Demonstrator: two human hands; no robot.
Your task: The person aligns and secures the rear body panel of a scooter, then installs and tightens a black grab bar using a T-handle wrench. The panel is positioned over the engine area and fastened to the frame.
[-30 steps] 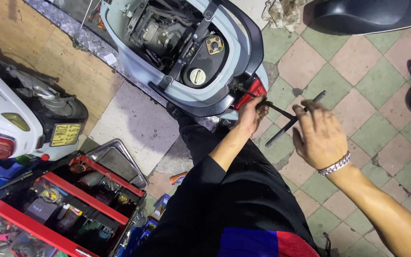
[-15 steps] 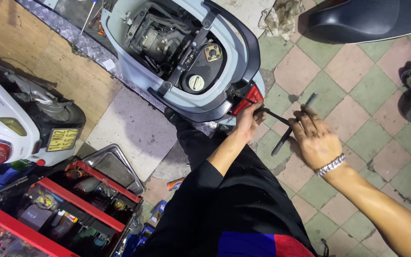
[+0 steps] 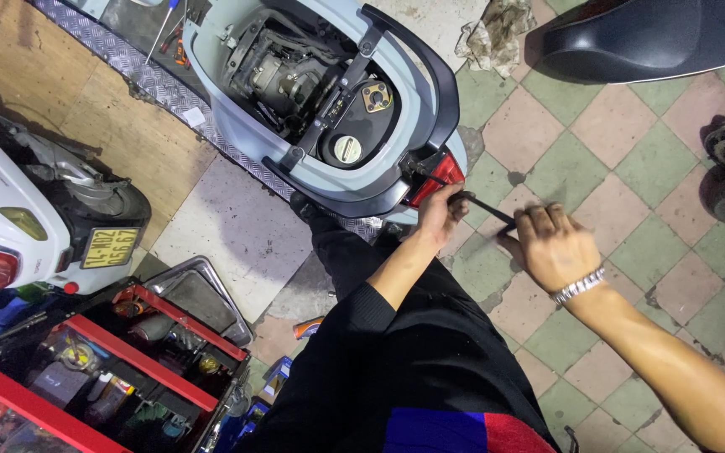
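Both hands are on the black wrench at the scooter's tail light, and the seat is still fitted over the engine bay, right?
Not quite. In the head view both hands, left and right, work the wrench at the tail light, but the seat lies off on the floor, leaving the engine bay open.

Behind the grey scooter [image 3: 312, 109], the left hand [image 3: 440, 214] touches its red tail light [image 3: 434, 178]; the right hand [image 3: 554, 246] grips a dark T-handle wrench [image 3: 488, 208]; red toolbox [image 3: 86, 369] left of the scooter

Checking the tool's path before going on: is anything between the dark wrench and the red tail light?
Nothing visible: the slim dark T-handle wrench runs from the right hand straight to the red tail light, where the left hand steadies its tip.
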